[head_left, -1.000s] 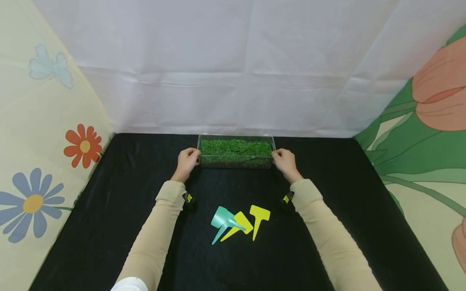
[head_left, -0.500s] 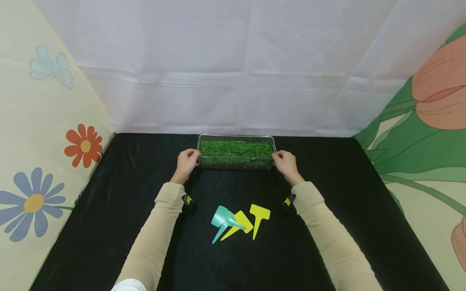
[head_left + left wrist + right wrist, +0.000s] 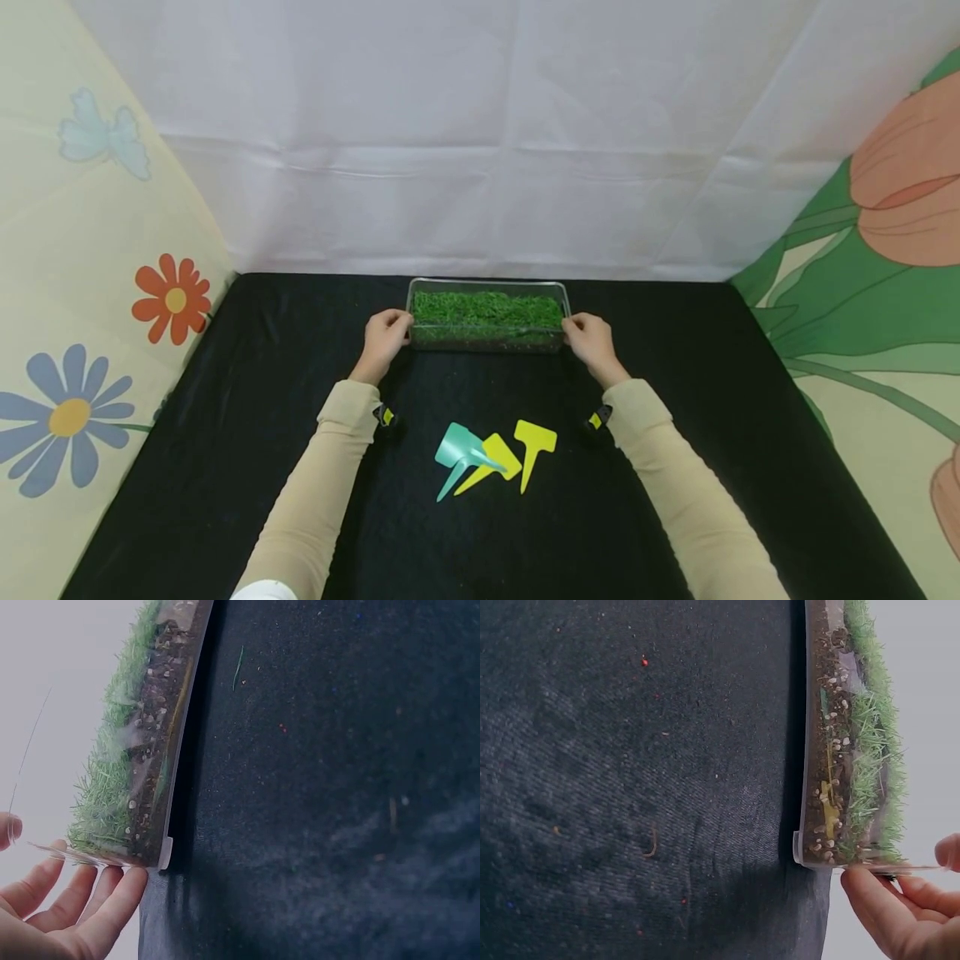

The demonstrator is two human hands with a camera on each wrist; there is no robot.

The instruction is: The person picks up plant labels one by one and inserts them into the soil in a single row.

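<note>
Clear tray (image 3: 486, 315) of grass and soil, centre of head frame, just below the white backdrop, on black cloth (image 3: 225, 433). Left hand (image 3: 386, 332) at tray's left end, right hand (image 3: 589, 337) at right end; each pinching an end wall, thumb over the rim, fingers against the outside. Left wrist view: fingers (image 3: 112, 896) under the tray corner, lower left of frame, thumb tip at far left edge. Right wrist view: fingers (image 3: 870, 900) at tray end, lower right.

Change over last second: tray edged slightly down the frame, toward the wearer; both hands and sleeves shifted with it. Judged: slow pull or small repositioning under way, grip unchanged.

Below tray, lower centre: teal plant label (image 3: 459, 455) and two yellow plant labels (image 3: 531, 450) lying flat, overlapping, untouched, same place throughout.
</note>
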